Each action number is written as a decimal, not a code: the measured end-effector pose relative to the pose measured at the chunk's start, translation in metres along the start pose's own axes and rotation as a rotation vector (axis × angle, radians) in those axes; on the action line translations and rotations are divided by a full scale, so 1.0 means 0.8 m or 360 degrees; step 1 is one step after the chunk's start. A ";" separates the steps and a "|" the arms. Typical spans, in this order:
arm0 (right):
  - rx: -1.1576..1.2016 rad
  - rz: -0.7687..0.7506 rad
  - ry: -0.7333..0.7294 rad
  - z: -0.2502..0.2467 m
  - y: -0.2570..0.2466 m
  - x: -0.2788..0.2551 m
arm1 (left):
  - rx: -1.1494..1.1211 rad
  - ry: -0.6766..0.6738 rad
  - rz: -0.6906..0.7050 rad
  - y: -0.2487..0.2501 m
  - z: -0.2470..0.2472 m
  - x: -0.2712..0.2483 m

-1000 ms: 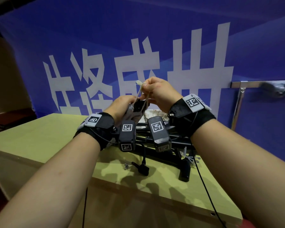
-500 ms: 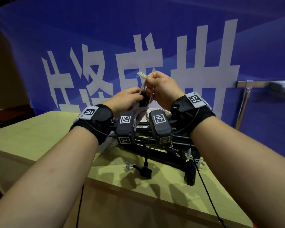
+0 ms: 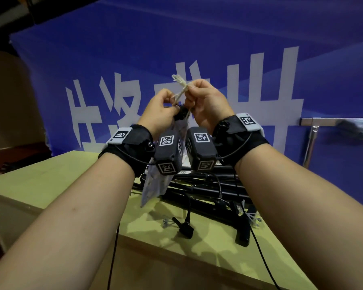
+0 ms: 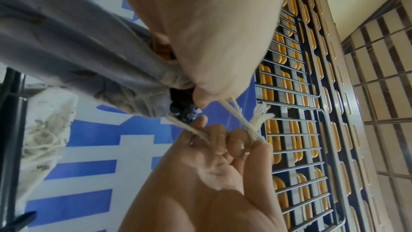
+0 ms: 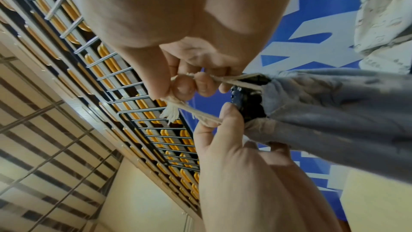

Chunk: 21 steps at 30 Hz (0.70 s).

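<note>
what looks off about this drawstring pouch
A black object pokes out of the gathered mouth of the drawstring pouch, so it isn't closed, though the left hand and right hand both pinch the cords. The cord ends are frayed.

Light wooden table (image 3: pixel 40 185); black folded stand (image 3: pixel 208 191) lies across it, black plug (image 3: pixel 186 230) on a cable just in front, pale plastic bits (image 3: pixel 252 217) by the stand's right end. Blue banner (image 3: pixel 176 38) with large white characters behind, metal rail (image 3: pixel 323 120) to its right. Rows of orange seats (image 4: pixel 282 59) farther off.
</note>
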State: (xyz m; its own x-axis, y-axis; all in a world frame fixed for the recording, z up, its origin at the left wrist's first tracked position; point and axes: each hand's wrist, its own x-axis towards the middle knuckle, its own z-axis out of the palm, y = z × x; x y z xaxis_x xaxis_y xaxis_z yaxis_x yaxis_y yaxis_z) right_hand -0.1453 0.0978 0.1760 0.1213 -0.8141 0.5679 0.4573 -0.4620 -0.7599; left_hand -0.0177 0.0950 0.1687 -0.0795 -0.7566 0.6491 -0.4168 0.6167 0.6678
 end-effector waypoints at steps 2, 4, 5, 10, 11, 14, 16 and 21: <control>0.0011 -0.0065 -0.0023 0.004 -0.020 -0.003 | -0.0031 0.0074 0.0053 0.016 0.002 0.005; 0.0019 -0.0120 -0.0036 0.005 -0.041 -0.004 | -0.0063 0.0101 0.0105 0.033 0.006 0.011; 0.0019 -0.0151 -0.0036 0.004 -0.053 -0.006 | -0.0060 0.0103 0.0134 0.043 0.009 0.013; -0.0068 -0.0289 -0.0017 -0.021 -0.125 -0.020 | -0.0141 -0.0014 0.0264 0.111 0.033 0.024; -0.0090 -0.0311 -0.0003 -0.030 -0.141 -0.025 | -0.0161 -0.0054 0.0285 0.124 0.041 0.027; -0.0169 -0.0364 0.0049 -0.061 -0.189 -0.043 | -0.0259 -0.0190 0.0312 0.164 0.075 0.034; -0.0235 -0.0373 0.0097 -0.084 -0.213 -0.055 | -0.0350 -0.0262 0.0310 0.185 0.101 0.035; -0.0441 -0.0433 0.0313 -0.153 -0.266 -0.093 | -0.0629 -0.0436 0.0274 0.228 0.192 0.027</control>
State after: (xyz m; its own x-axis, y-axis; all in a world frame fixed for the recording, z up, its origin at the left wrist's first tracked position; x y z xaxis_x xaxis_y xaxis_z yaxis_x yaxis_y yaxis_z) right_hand -0.3593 0.2137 0.2564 -0.1534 -0.6887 0.7087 0.1923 -0.7243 -0.6622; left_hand -0.2344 0.1579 0.2487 -0.3733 -0.6335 0.6777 -0.0065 0.7323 0.6809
